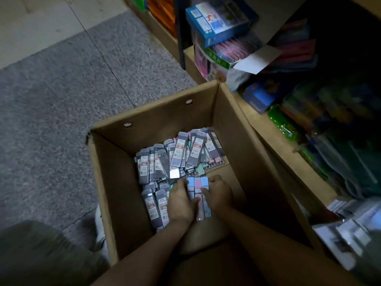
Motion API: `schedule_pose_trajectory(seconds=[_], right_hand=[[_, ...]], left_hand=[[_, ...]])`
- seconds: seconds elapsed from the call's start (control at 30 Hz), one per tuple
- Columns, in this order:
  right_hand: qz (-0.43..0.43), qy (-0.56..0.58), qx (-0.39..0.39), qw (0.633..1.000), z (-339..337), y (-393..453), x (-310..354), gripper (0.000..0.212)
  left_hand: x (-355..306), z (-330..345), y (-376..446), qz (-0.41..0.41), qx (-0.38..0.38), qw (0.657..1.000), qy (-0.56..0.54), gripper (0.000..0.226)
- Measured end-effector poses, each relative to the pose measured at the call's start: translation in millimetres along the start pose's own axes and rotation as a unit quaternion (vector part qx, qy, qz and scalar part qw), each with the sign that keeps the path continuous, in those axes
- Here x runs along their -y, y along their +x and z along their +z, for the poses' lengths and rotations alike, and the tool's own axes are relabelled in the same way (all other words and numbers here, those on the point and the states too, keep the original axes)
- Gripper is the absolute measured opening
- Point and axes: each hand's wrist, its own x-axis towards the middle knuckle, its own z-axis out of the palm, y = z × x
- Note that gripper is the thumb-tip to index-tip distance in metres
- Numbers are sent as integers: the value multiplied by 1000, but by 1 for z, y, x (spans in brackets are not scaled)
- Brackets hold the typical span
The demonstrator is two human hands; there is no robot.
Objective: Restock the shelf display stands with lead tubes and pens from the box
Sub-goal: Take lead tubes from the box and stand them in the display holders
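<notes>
An open cardboard box point(233, 129) stands on the floor and holds several grey lead tubes point(181, 155) with white labels, heaped toward its far side. Deep inside the box, my left hand point(180, 201) and my right hand point(219, 195) press from both sides on a small bundle of pastel lead tubes point(199, 195), blue and pink, lying side by side. More grey tubes point(154, 209) lie just left of my left hand. No pens are clearly visible in the box.
A low wooden shelf point(257, 124) runs along the box's right side, packed with colourful stationery packs. A blue carton point(218, 19) sits on a pink-pen display box point(231, 52) at the top. Grey speckled floor point(61, 100) lies left. Packaged items point(350, 230) crowd the lower right.
</notes>
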Motion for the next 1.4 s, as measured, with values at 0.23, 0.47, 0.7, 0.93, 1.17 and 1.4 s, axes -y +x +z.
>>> schedule_pose_trajectory(seconds=[0.23, 0.47, 0.7, 0.93, 1.17, 1.4], right_hand=[[18, 32, -11, 999, -7, 9, -8, 27], [54, 94, -27, 994, -31, 2, -17, 26], [-22, 246, 1, 969, -55, -8, 1, 37], [-105, 340, 27, 934, -65, -6, 45, 36], [-122, 245, -4, 962, -65, 17, 69, 44], [-58, 99, -50, 992, -64, 66, 73, 70]], left_hand=[[-10, 5, 2, -46, -13, 999, 2, 52], [-21, 11, -1, -67, 15, 998, -1, 19], [-34, -23, 2, -62, 16, 984, -165, 14], [-61, -60, 0, -74, 101, 921, -370, 16], [-48, -71, 16, -94, 129, 881, -446, 29], [-43, -76, 37, -151, 84, 874, -455, 36]])
